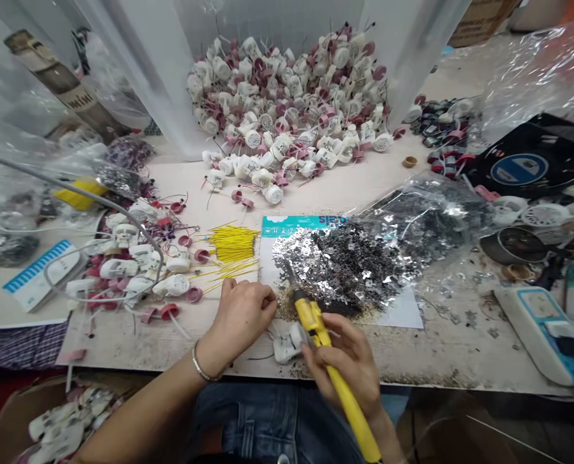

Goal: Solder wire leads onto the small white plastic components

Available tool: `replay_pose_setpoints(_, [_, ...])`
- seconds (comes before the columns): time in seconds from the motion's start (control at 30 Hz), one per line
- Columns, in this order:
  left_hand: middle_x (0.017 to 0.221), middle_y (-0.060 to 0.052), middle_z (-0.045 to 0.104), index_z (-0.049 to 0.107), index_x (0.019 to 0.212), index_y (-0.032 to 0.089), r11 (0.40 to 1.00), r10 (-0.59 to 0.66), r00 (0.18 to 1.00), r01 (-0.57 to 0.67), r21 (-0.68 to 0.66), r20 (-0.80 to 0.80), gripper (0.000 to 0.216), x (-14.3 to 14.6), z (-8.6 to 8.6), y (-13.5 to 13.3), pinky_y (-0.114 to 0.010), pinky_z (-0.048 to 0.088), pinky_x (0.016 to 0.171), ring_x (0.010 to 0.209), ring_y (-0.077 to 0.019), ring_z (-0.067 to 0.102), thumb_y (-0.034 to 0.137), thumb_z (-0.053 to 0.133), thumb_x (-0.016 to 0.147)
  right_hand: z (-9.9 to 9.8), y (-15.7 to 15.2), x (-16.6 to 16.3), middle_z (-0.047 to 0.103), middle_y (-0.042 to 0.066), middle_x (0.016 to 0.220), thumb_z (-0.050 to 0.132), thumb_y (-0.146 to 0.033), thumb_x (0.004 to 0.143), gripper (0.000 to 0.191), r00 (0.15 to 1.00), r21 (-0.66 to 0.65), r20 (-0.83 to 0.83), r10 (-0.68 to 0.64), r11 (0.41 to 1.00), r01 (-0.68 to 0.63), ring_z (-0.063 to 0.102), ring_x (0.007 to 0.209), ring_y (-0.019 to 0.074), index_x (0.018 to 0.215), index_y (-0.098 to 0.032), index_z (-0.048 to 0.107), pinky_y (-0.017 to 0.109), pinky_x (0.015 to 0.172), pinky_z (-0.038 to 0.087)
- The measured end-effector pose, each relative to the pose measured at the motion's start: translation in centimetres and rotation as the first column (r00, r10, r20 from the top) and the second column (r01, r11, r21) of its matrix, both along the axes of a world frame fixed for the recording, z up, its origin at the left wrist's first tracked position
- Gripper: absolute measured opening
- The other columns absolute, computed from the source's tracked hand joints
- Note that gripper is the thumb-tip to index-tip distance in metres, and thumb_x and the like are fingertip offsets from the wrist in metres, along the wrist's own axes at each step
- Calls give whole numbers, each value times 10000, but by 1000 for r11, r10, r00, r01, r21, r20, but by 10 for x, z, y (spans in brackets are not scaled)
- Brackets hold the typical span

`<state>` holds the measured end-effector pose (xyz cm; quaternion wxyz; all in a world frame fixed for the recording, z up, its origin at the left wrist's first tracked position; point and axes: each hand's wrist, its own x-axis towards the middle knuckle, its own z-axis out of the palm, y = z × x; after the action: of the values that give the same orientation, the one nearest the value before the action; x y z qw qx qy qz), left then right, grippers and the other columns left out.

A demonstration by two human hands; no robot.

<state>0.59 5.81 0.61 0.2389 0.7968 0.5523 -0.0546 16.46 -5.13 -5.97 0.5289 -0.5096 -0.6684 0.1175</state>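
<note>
My right hand [352, 361] grips a yellow soldering iron [333, 367], its tip pointing up toward a pile of small silver metal pieces [345, 264]. A small white plastic part [287, 345] lies on the table just left of that hand. My left hand [243, 312] rests on the table beside it, fingers pinched together near the pile's edge; what they hold is too small to make out. A bundle of short yellow wires [231, 245] lies just above the left hand.
A big heap of white and pink plastic parts [291, 96] fills the back. More such parts with red wires [137, 264] lie at the left. A clear bag [432, 212], a small pot [514, 245] and a power strip [533, 322] sit at the right.
</note>
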Motion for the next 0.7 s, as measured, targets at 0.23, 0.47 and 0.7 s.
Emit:
replay_pose_setpoints(0.23, [922, -40, 706, 684, 881, 206, 998, -39, 997, 36, 42, 69, 184, -3, -2, -6, -375, 309, 813, 905, -222, 608, 313, 536, 898, -15, 16, 63, 345, 94, 1428, 534, 4, 826, 471, 909, 1, 414, -48, 999, 52, 434, 1312, 265, 1230, -237, 527, 374, 995, 524])
replay_pose_setpoints(0.47, [902, -42, 715, 693, 900, 201, 974, 38, 999, -33, 226, -17, 176, -20, 0, 9, -400, 316, 820, 891, -240, 618, 249, 524, 907, -6, 23, 69, 336, 87, 1458, 523, 1, 834, 487, 897, 48, 439, 38, 997, -66, 388, 1351, 242, 1254, -244, 504, 366, 1038, 482])
replay_pose_setpoints(0.7, [912, -85, 671, 703, 887, 177, 946, 14, 997, 13, 323, -82, 157, -30, -21, 39, -416, 336, 805, 922, -273, 562, 225, 553, 885, -17, 22, 37, 516, 29, 1342, 534, -147, 868, 283, 969, -92, 215, 119, 991, -101, 576, 1181, 180, 1109, -280, 599, 283, 922, 560])
